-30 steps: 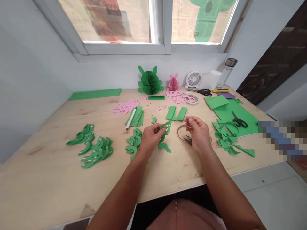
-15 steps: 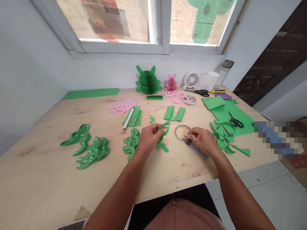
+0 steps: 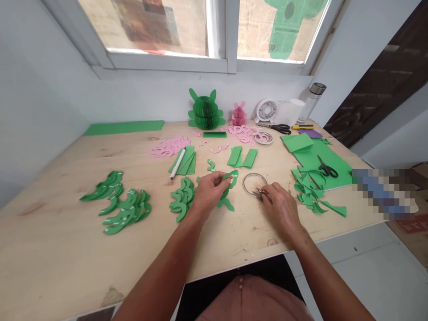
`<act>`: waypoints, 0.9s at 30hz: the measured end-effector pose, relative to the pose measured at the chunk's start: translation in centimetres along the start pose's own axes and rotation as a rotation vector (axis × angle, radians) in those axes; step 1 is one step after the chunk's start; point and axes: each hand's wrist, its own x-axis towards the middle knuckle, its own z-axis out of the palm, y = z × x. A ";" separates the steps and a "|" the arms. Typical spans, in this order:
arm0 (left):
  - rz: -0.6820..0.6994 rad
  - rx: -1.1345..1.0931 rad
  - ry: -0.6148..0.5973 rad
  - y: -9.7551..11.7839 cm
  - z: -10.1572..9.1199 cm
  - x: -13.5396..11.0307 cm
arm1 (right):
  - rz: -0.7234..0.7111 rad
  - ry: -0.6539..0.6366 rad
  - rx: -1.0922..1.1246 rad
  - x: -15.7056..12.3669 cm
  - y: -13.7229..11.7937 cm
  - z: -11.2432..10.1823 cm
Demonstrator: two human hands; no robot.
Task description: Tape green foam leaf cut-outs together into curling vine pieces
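Note:
My left hand pinches a curved green paper piece that carries a small white strip near its end. Below those fingers, another wavy green cutout rests on the wooden table. My right hand is closed over a pair of thread snips; only the metal tips show, and the handle is hidden under the palm. Just beyond the tips lies a thin roll of tape. Left of my left hand sits a pile of plain green curved cutouts.
Green curved pieces with white strips lie at the left. Green scraps and black scissors are on the right. Behind stand a green honeycomb paper figure, a pink one and a small fan. A white marker tops green rectangles.
My right hand has come down over the snips and closed around them, covering the blue handle that showed before. My left hand keeps its hold on the green piece.

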 end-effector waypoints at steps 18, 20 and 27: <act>0.032 0.015 -0.009 -0.6 0.0 0.2 | 0.039 -0.013 0.113 0.0 0.3 0.8; 0.040 0.013 -0.017 -0.7 0.0 0.3 | 0.042 -0.011 0.123 0.0 0.3 0.8; 0.045 0.011 -0.025 -0.8 -0.1 0.3 | 0.059 -0.010 0.149 0.1 0.3 1.0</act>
